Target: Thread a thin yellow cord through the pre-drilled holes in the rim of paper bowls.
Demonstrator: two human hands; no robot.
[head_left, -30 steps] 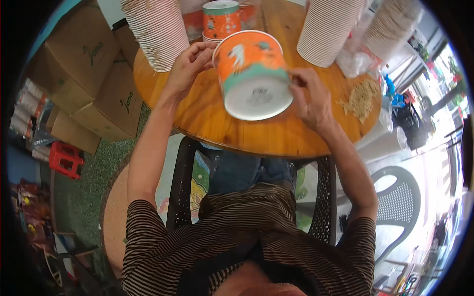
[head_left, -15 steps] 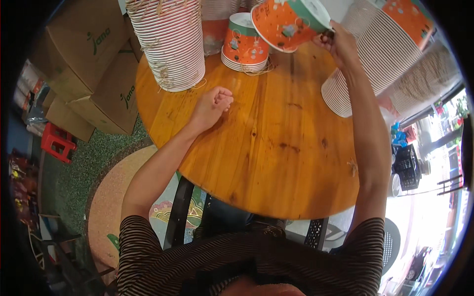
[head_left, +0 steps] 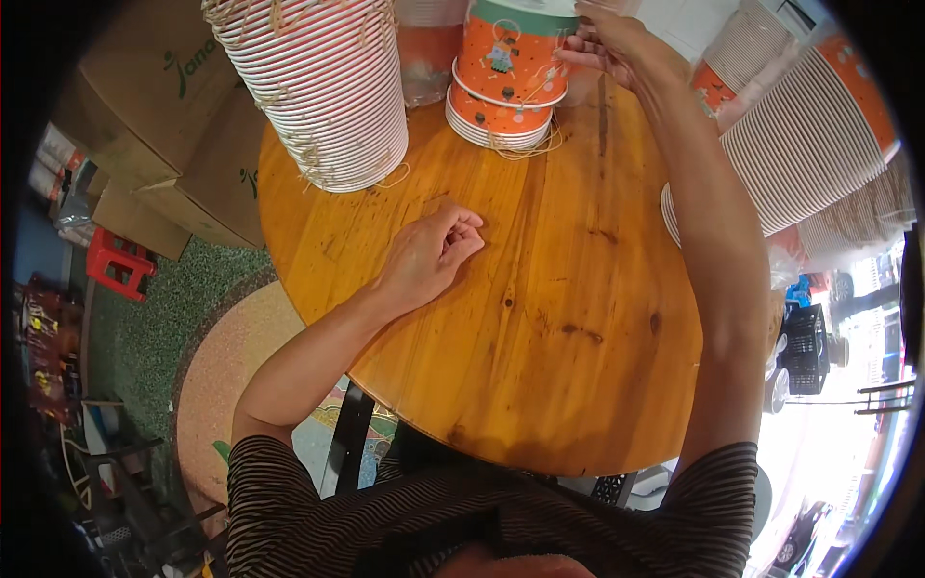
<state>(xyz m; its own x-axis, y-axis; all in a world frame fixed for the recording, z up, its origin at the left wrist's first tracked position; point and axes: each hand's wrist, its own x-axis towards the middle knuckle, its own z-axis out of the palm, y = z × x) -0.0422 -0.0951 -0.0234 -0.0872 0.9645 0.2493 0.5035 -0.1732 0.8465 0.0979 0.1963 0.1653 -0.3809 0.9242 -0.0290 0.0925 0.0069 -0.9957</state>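
My right hand [head_left: 617,50] is at the upper right side of an orange paper tub [head_left: 515,63] with a green band, its fingers against the tub's edge near the top. The tub is upside down, rim downward, over a short stack of matching orange tubs [head_left: 501,130] with white rims. Thin twine [head_left: 544,144] lies loosely around the stack's foot. My left hand [head_left: 432,252] rests on the wooden table [head_left: 540,337], fingers loosely curled in with nothing visible in them.
A tall stack of white-rimmed tubs [head_left: 323,106] with twine strands stands at the left. Another long stack [head_left: 809,135] leans at the right, near plastic-wrapped ones [head_left: 747,58]. Cardboard boxes [head_left: 145,106] and a red stool [head_left: 118,262] are on the left.
My right hand has moved left and brought the tilted tub upright onto the short stack. In the picture, my left hand is slightly lower and farther right. The view has shifted.
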